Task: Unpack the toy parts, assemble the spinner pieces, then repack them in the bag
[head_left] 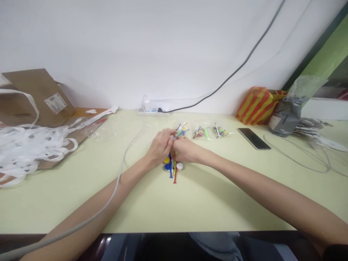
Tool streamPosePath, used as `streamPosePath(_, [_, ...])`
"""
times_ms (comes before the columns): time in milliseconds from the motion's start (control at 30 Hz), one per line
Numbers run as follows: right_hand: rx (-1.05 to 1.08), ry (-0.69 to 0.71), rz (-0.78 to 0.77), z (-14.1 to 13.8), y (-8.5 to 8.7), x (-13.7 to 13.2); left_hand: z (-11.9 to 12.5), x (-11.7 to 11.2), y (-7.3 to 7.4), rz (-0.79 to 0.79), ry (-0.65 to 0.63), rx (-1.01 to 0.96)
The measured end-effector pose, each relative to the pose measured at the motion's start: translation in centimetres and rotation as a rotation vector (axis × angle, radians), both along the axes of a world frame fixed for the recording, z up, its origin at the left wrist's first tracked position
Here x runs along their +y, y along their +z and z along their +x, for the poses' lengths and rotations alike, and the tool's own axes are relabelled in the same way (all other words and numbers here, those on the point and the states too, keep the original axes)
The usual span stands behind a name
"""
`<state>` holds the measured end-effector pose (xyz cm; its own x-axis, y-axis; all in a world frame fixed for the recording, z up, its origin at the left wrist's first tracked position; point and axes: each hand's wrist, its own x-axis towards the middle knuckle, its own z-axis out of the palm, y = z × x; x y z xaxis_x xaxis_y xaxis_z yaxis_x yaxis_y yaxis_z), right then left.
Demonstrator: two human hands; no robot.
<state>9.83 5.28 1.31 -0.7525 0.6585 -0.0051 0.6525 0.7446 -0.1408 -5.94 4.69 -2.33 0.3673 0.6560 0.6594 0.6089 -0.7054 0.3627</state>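
Above the middle of the table, my left hand (161, 146) and my right hand (186, 149) meet with their fingertips close together. The fingers of both are closed, and what they pinch is hidden. Under and just in front of them lie small plastic parts: a blue stick (171, 170), a red stick (175, 177), a blue disc (167, 167), a yellow disc (166, 160) and a white disc (179, 166). Right behind my fingers is a clear bag of coloured parts (182, 129). Two similar clear bags, one with a green piece (207, 135), lie to its right.
A phone (254, 138) lies on the right, near a striped bag (254, 107) and a grey package (285, 116). White strips (24, 148) and a cardboard box (40, 98) fill the left. A power strip (153, 113) sits by the wall; a pale cable (119, 174) crosses my left forearm.
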Motion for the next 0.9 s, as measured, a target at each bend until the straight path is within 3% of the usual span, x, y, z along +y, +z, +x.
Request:
streamPosePath(467, [0.182,0.054,0.106,0.7,0.2,0.0,-0.4,0.2,-0.2,0.051,0.004,-0.059])
streamPosePath(600, [0.233,0.097,0.223,1.0,-0.2,0.4,-0.4,0.3,-0.3,0.021,0.041,-0.124])
streamPosePath(733, [0.284,0.170,0.434,1.8,-0.6,0.5,-0.4,0.3,-0.3,-0.022,0.050,-0.171])
streamPosePath(900, [0.423,0.196,0.586,4.5,0.0,-0.8,-0.1,-0.6,0.5,-0.002,0.052,-0.128])
